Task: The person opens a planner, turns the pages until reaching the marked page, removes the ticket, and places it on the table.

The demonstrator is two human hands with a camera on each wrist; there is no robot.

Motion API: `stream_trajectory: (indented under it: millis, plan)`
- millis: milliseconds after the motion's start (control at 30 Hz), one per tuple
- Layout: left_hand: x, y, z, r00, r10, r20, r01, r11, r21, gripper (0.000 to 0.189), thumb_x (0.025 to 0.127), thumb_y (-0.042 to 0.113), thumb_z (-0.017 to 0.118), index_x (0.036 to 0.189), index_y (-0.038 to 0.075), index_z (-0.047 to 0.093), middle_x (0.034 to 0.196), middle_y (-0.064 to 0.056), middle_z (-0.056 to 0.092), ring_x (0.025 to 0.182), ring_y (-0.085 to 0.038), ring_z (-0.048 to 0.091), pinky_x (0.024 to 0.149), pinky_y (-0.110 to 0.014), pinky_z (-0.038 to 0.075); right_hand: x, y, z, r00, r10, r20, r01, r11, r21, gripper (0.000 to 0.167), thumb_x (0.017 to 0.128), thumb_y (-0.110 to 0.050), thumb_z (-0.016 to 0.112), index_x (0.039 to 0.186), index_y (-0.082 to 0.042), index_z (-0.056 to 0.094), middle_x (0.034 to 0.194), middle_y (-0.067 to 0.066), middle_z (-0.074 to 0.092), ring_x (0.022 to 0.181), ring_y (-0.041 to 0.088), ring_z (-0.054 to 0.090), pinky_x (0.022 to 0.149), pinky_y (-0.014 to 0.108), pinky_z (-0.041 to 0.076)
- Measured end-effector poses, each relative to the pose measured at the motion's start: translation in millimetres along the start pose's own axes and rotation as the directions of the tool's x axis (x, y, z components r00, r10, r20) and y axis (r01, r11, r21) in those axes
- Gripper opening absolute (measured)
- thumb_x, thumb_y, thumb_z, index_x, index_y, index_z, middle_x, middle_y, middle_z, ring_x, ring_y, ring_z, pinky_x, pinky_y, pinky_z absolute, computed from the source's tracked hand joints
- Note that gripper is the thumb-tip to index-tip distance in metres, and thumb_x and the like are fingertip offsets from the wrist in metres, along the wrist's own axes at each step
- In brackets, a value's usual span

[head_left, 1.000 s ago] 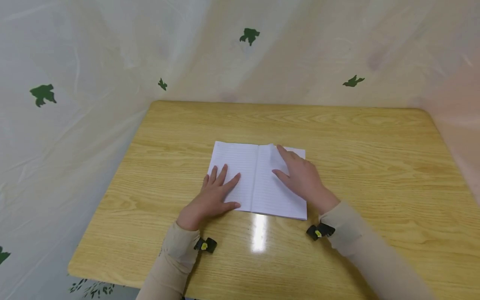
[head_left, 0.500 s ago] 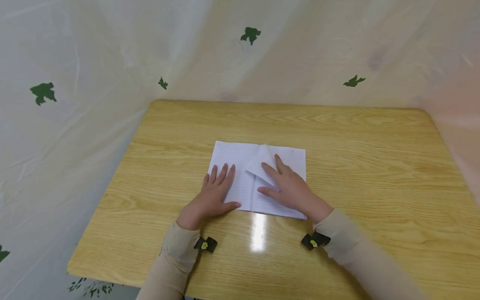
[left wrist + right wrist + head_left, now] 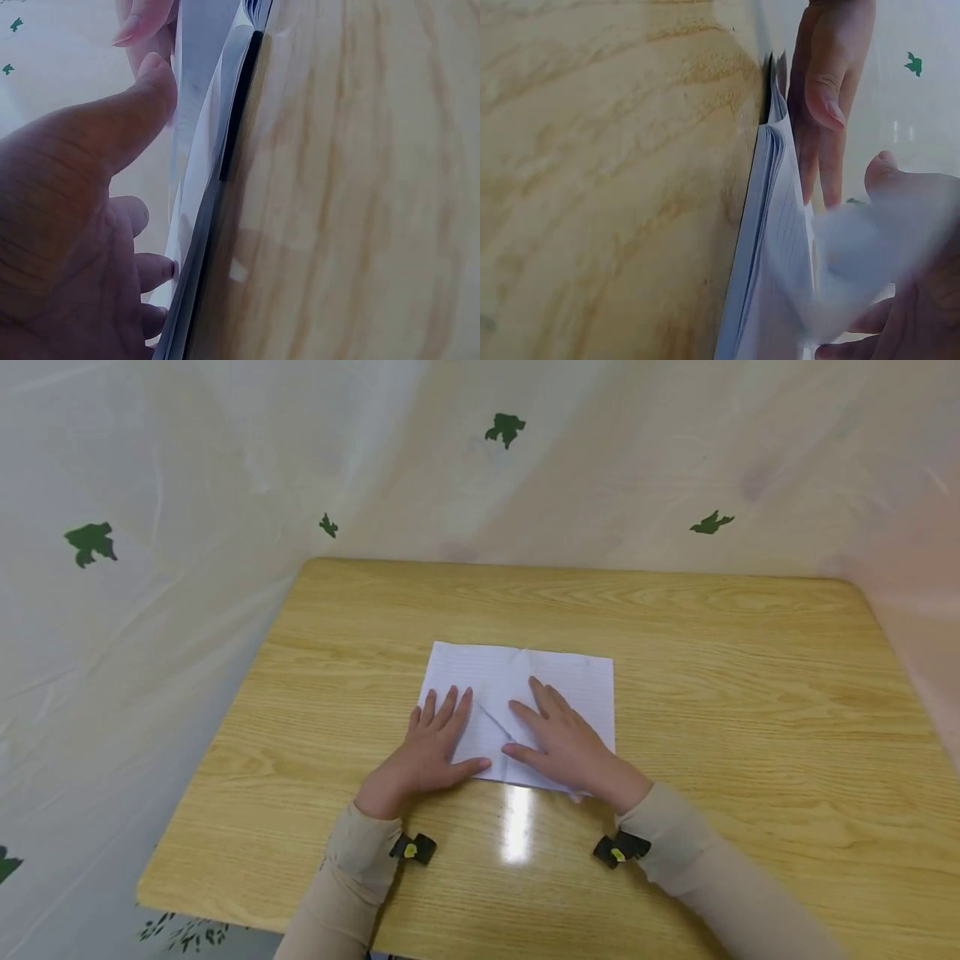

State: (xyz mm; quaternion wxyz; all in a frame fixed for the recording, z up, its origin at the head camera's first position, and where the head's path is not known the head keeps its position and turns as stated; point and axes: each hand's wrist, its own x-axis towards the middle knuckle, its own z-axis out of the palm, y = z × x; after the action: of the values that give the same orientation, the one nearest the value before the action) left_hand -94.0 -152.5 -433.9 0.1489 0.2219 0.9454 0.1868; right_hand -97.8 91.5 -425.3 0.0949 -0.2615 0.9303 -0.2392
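An open notebook with ruled white pages (image 3: 465,662) lies on the wooden table. Spread over its left page is my left hand (image 3: 426,755), fingers extended and thumb out toward the bottom of the book. On the right side, one leaf (image 3: 504,692) is turned diagonally across the spine, its slanting edge over the left page. My right hand (image 3: 572,745) rests on this leaf with its fingers fairly straight. In the right wrist view the blurred leaf (image 3: 862,251) stands in front of my right palm, hiding part of it. The left wrist view shows the pages' lower edge (image 3: 206,217).
The wooden table (image 3: 720,693) extends around the notebook on all sides. Pale sheeting (image 3: 600,460) with green bird shapes hangs behind it. A dark band with a yellow mark (image 3: 622,850) is at the right wrist, and a similar band (image 3: 412,849) at the left.
My right hand has moved left and toward the near edge, bringing the leaf from the right side across the spine. My left hand has stayed on the left page, its fingers shifting slightly.
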Motion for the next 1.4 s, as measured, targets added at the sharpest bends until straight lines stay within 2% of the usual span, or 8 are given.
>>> stream_trajectory:
  millis: [267,500,767,867,1033,1133,1233,1400]
  plan:
    - [1.3,0.3,0.8,1.000,-0.014,0.011,0.014,1.000,-0.016,0.096,0.092,0.060,0.052,0.158,0.015,-0.001,0.161,-0.018,-0.003,0.144,-0.044,-0.011,0.113,-0.062,-0.001,2.2,-6,6,0.999,-0.043,0.001,0.043,0.999,0.012,0.064,0.098,-0.048,0.052,0.145,-0.005,0.045,0.160,0.023,0.012,0.146,0.041,0.010,0.112,0.056,0.023]
    - [1.5,-0.3,0.5,1.000,-0.027,0.013,0.028,0.999,-0.045,0.097,0.091,0.063,0.052,0.157,0.018,-0.004,0.159,-0.022,-0.014,0.144,-0.042,-0.013,0.114,-0.059,-0.003,3.6,-8,10,0.995,-0.100,-0.031,0.101,0.994,0.031,0.063,0.098,-0.045,0.053,0.146,-0.005,0.044,0.160,0.020,0.015,0.145,0.042,0.015,0.111,0.056,0.025]
    - [0.8,-2.7,1.4,0.999,0.006,-0.041,-0.008,0.998,-0.064,0.098,0.090,0.059,0.058,0.158,0.012,0.003,0.154,-0.029,-0.023,0.142,-0.049,-0.014,0.114,-0.059,-0.001,3.7,-8,14,0.983,-0.170,-0.064,0.172,0.985,0.031,0.068,0.096,-0.045,0.058,0.147,-0.003,0.042,0.158,0.022,0.022,0.143,0.040,0.024,0.111,0.051,0.029]
    - [0.1,-3.7,1.6,0.999,-0.005,-0.047,0.001,0.997,-0.083,0.098,0.089,0.059,0.059,0.158,0.014,0.006,0.154,-0.026,-0.027,0.141,-0.050,-0.016,0.113,-0.061,0.001,4.0,-7,15,0.982,-0.179,-0.054,0.180,0.983,0.028,0.070,0.096,-0.046,0.057,0.149,-0.004,0.039,0.158,0.021,0.023,0.143,0.040,0.023,0.111,0.051,0.028]
    - [0.1,-5.5,3.4,0.997,-0.027,-0.067,0.021,0.996,-0.085,0.099,0.086,0.061,0.062,0.158,0.017,0.010,0.153,-0.022,-0.033,0.139,-0.052,-0.020,0.108,-0.067,0.013,4.3,-4,17,0.981,-0.192,-0.023,0.192,0.981,0.010,0.069,0.097,-0.044,0.056,0.149,-0.003,0.037,0.157,0.021,0.024,0.144,0.040,0.022,0.112,0.052,0.026]
    - [0.0,-5.8,3.6,0.996,-0.015,-0.093,0.008,0.997,-0.074,0.099,0.084,0.059,0.066,0.157,0.017,0.014,0.152,-0.023,-0.033,0.138,-0.052,-0.022,0.107,-0.067,0.017,4.8,-1,18,0.979,-0.202,-0.006,0.202,0.979,-0.003,0.069,0.097,-0.042,0.058,0.149,-0.002,0.038,0.156,0.021,0.026,0.144,0.039,0.022,0.113,0.050,0.024]
    - [-0.1,-5.2,2.9,0.994,0.005,-0.109,-0.011,0.999,-0.051,0.096,0.083,0.057,0.069,0.156,0.019,0.021,0.153,-0.024,-0.032,0.137,-0.053,-0.023,0.107,-0.067,0.015,4.9,0,18,0.977,-0.211,0.012,0.212,0.977,-0.017,0.068,0.096,-0.041,0.059,0.148,-0.001,0.039,0.156,0.020,0.027,0.144,0.038,0.021,0.114,0.050,0.023]
    - [0.2,-4.0,1.6,0.998,0.033,-0.057,-0.033,0.999,0.012,0.088,0.084,0.057,0.068,0.155,0.022,0.029,0.157,-0.022,-0.021,0.138,-0.053,-0.022,0.108,-0.068,0.007,4.8,1,17,0.972,-0.231,0.039,0.232,0.972,-0.027,0.066,0.097,-0.040,0.058,0.147,-0.001,0.040,0.156,0.020,0.027,0.145,0.037,0.019,0.114,0.050,0.022]
